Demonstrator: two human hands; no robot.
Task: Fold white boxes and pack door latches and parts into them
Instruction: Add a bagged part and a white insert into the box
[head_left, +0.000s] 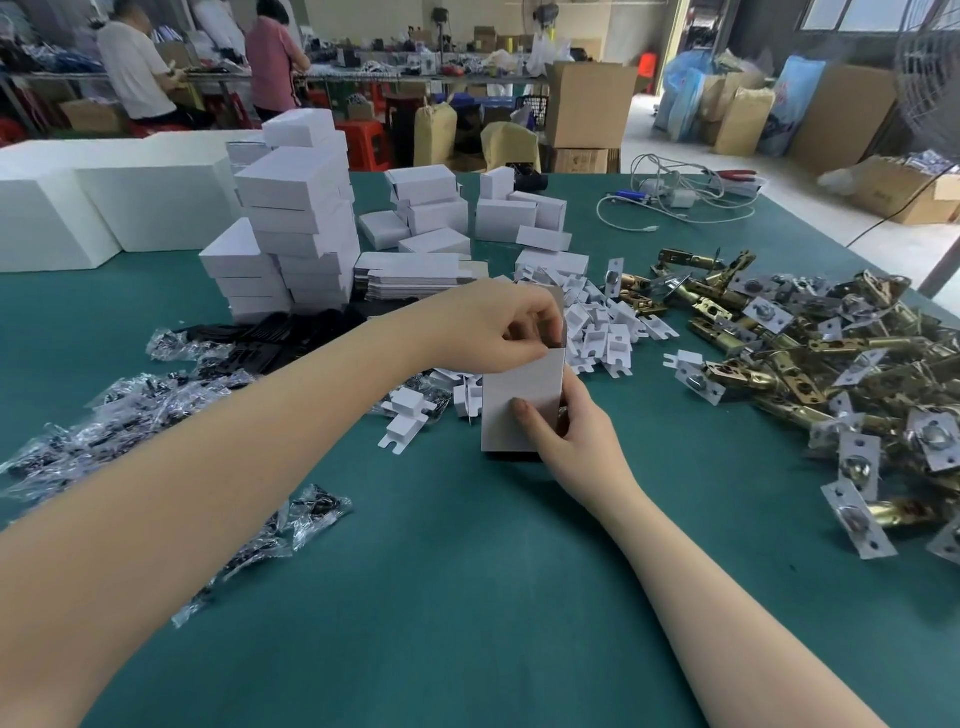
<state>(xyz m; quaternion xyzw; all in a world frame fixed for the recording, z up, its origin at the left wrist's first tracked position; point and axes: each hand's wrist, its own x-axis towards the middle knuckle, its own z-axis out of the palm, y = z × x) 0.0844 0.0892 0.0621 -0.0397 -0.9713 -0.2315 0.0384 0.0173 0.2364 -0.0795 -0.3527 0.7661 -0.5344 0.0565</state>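
Observation:
A white box (511, 387) stands upright on the green table (467, 597) in the middle of the view. My right hand (569, 431) grips its lower right side, thumb across the front face. My left hand (511, 327) is over the open top, fingers curled and pinching the top flap. A heap of brass door latches (810, 358) with silver faceplates lies to the right. Small white card inserts (602, 325) are piled just behind the box. Clear bags of dark parts (171, 410) lie to the left. What is inside the box is hidden.
Stacks of folded white boxes (301, 223) and flat box blanks (415, 275) stand behind my left hand. Black plastic parts (275, 338) lie before them. Large white blocks (104, 202) fill the far left. Cables (680, 200) lie at the far right. Two people work at a distant bench.

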